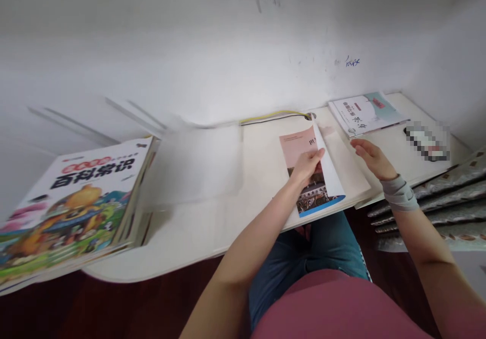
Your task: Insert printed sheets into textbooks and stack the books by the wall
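A thin book [292, 149] with a pink cover and a dark photo lies near the desk's front edge. My left hand [308, 167] is closed on it, thumb on top, at the edge of a white flap [329, 172] that curls over its right side. Pale sheets [343, 161] spread under and beside the book. My right hand [374, 160], with a grey wrap round the wrist, hovers to the right of the book. Its fingers are loosely stretched and it holds nothing.
A stack of picture books [83, 202] stands at the left, beside a blurred translucent sheet [193, 164]. Another book [366, 113] lies at the back right, near a pixelated phone-like object [427, 142]. A yellow cable [273, 114] runs along the wall. Patterned silvery folds [451, 202] border the right.
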{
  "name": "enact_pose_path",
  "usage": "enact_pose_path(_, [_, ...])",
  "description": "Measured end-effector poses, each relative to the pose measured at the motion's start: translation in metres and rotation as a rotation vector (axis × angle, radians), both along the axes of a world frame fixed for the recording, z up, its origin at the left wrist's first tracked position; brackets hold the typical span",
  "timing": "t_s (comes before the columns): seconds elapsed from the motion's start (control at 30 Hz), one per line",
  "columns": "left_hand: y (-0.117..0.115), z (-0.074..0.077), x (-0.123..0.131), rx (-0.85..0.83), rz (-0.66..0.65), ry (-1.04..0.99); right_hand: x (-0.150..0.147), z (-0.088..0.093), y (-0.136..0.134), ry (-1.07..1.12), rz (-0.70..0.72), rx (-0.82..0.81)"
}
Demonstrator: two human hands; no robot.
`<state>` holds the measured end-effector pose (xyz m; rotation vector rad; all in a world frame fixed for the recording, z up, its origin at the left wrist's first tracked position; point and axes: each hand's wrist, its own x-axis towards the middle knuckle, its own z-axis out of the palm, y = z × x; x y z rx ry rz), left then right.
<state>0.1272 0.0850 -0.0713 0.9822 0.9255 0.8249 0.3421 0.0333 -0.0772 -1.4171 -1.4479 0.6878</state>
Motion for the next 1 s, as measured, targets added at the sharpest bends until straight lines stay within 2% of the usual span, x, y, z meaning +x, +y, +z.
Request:
enact_pose_path(0.1, [0.0, 0.014, -0.038, 0.118, 0.194, 0.009, 0.007, -0.005, -0.001, -0.372, -0.09, 0.15])
enact_pose_path(0.17, [-0.002, 0.021, -0.077, 0.164, 0.335, 0.072, 0.004, -0.009, -0.004, -0.559, -0.048, 0.198])
enact_pose_path(0.23, [-0.005, 0.021, -0.122, 0.18, 0.393, 0.247, -0.007, -0.013, -0.008, -0.689, 0.07, 0.186])
enact_pose_path(0.33, [-0.01, 0.012, -0.187, 0.167, 0.467, 0.534, -0.038, -0.017, -0.012, -0.817, 0.266, 0.171])
enact_pose_path(0.4, [-0.013, 0.004, -0.221, 0.118, 0.441, 0.617, -0.062, -0.018, -0.012, -0.865, 0.375, 0.184])
enact_pose_path(0.47, [-0.016, -0.001, -0.242, 0.097, 0.436, 0.636, -0.086, -0.014, -0.01, -0.892, 0.475, 0.199])
enact_pose_path(0.57, [-0.023, -0.003, -0.244, 0.087, 0.43, 0.539, -0.121, 0.0, -0.001, -0.906, 0.576, 0.223])
enact_pose_path(0.67, [-0.031, -0.004, -0.219, 0.098, 0.302, 0.425, -0.152, 0.022, 0.015, -0.906, 0.595, 0.247])
enact_pose_path(0.73, [-0.035, -0.005, -0.196, 0.145, 0.211, 0.47, -0.172, 0.033, 0.027, -0.942, 0.598, 0.249])
enact_pose_path(0.8, [-0.037, -0.006, -0.176, 0.207, 0.171, 0.588, -0.189, 0.038, 0.038, -1.019, 0.633, 0.222])
enact_pose_path(0.87, [-0.039, -0.006, -0.165, 0.316, 0.166, 0.775, -0.202, 0.034, 0.045, -1.111, 0.702, 0.177])
enact_pose_path(1.0, [-0.044, -0.006, -0.173, 0.598, 0.205, 1.164, -0.209, 0.015, 0.047, -1.262, 0.8, 0.105])
